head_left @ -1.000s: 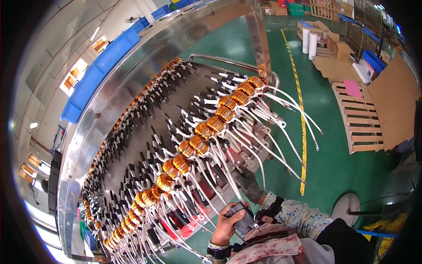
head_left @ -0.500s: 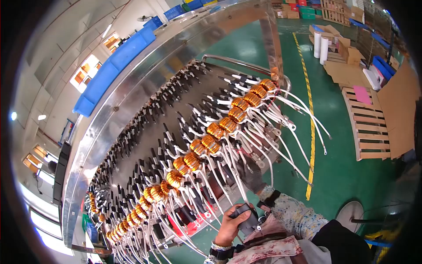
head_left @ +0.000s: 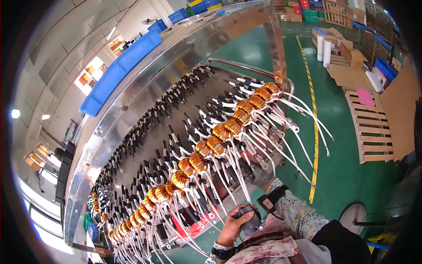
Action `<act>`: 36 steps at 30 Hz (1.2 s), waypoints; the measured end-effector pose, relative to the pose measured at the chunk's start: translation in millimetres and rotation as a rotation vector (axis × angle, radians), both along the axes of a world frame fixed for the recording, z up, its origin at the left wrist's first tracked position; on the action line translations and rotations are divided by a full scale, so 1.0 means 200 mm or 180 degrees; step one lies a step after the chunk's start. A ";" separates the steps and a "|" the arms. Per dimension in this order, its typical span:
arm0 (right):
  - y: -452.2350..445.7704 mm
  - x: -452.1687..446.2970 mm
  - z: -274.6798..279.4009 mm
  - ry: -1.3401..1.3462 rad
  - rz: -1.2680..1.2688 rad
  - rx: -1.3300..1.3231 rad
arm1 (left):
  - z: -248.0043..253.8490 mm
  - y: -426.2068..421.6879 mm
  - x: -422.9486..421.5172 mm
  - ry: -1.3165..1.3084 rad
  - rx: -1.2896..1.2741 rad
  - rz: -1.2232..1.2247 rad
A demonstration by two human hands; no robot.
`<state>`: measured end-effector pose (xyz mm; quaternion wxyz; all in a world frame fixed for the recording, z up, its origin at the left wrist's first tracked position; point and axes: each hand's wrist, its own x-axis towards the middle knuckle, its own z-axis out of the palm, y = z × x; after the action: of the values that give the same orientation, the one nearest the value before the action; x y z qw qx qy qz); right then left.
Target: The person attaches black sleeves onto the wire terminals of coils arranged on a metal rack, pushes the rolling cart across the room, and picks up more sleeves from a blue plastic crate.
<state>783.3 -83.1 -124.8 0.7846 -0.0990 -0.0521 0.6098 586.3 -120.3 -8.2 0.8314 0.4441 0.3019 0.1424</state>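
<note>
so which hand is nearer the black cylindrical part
Your left: its fingers wrap the black cylindrical part. Your right hand, blurred, is apart from it, farther up the view, near the white leads.

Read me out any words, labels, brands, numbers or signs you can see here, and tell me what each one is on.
None can be read for certain.
Red sheet below the copper coils: white marks, too small and partly covered by cables.
Black object in the left hand: no lettering I can make out.
Distant cardboard boxes: too small to tell.
</note>
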 end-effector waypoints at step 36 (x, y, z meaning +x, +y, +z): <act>-0.66 -0.33 0.67 -0.4974 -0.1392 -0.1529 | -0.01 0.06 -0.01 -0.0173 0.0456 -0.0938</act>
<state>718.1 -214.9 9.0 0.5811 -0.6641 -0.4282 0.1949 583.6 -108.9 -10.1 0.8174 0.5377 0.2000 0.0520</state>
